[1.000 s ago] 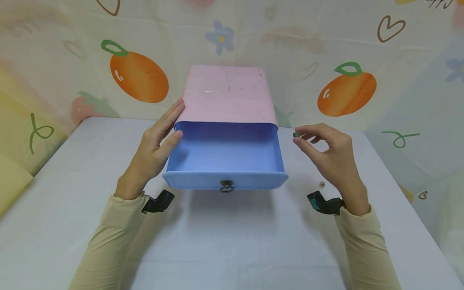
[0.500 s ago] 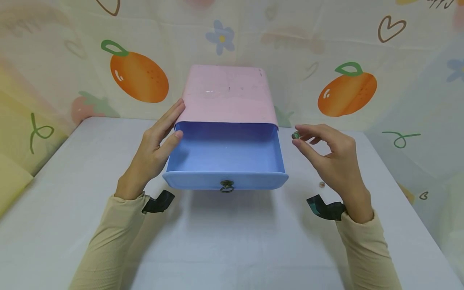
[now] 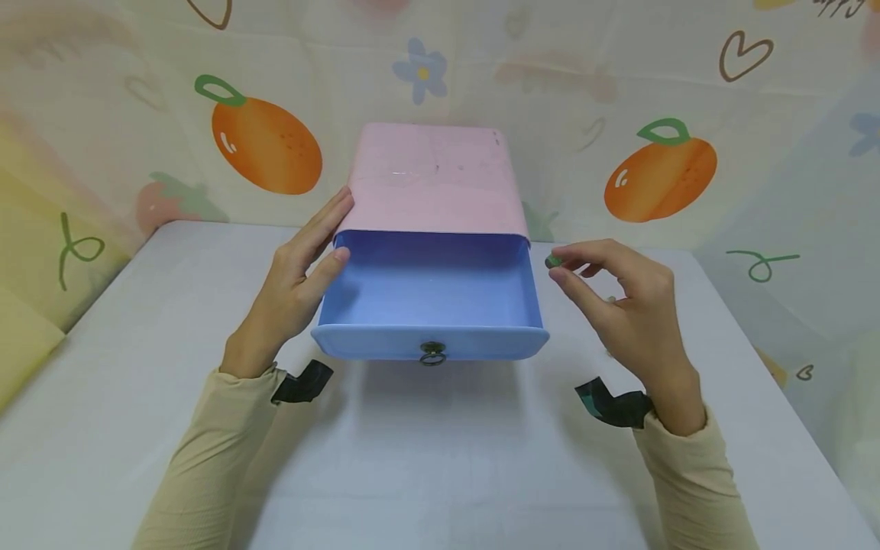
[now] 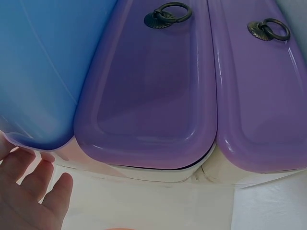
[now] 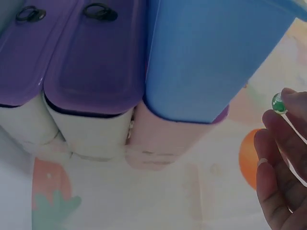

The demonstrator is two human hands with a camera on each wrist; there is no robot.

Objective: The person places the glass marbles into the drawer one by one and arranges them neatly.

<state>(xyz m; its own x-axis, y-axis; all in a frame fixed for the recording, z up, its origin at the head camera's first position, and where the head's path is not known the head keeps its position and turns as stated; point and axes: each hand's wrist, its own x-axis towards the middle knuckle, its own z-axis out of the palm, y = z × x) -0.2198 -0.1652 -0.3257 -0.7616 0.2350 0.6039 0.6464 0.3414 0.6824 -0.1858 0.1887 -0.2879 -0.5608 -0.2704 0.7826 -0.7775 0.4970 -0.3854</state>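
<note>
On the white table, against a backdrop printed with oranges and hearts: one pink cabinet with its top blue drawer pulled out towards the person. Drawer interior bare, as far as the head view shows; front fitted with a dark ring pull. Two purple drawers below it, both closed, each with its own ring pull, seen from the wrist views.

Left hand: fingers straight and relaxed, laid along the cabinet's left side, thumb resting against the drawer's left wall. It holds nothing; it appears to steady the cabinet.

Right hand: thumb and forefinger pinch a small green bead, remaining fingers loosely curled. The bead sits in the air just beside the drawer's right wall, outside it and a little above its rim. The right wrist view shows the same bead at the fingertips, glassy and round.

Step in hand, as judged: carrying the bead to the open drawer, transport nearly done, release not yet made.

Next move, as judged: shift the pinch leftward over the rim until the bead hangs above the drawer floor, lower it, then part thumb and finger. A round bead is likely to roll, so a low release suits. The left hand should keep the cabinet from sliding.
</note>
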